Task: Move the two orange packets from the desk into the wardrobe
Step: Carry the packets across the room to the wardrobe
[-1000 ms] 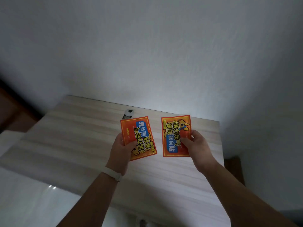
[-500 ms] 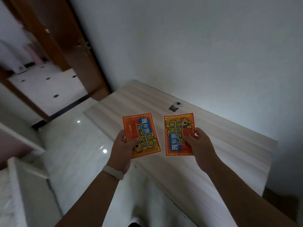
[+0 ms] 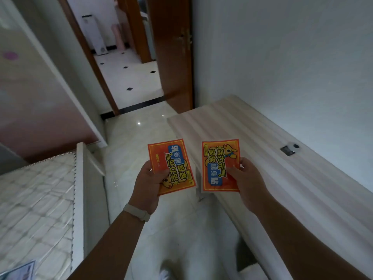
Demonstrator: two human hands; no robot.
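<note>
Holding one orange packet apiece, both hands are raised above the pale floor point(image 3: 141, 134) just left of the desk point(image 3: 282, 178), the landmark for what follows. The left hand point(image 3: 148, 184) pinches the left packet point(image 3: 171, 165) at its lower corner, thumb on the printed face, remaining fingers hidden behind it. The right hand point(image 3: 247, 183) clamps the right packet point(image 3: 220, 165) along its right edge, thumb across the front, fingertips curling round the side. The two packets are apart, neither touching the desk. Each carries yellow Chinese characters, a blue band with white characters and a cartoon animal; the left packet is turned the opposite way to the right. The small print is too blurred to read. A white wristband point(image 3: 137, 212) circles the left wrist. On the desk's far side, by the wall, lies a small round object point(image 3: 290, 149), indistinct. Beyond the desk's end stands a brown door point(image 3: 173, 57). Well left of the desk a mattress point(image 3: 34, 209) is cut off by the frame.
</note>
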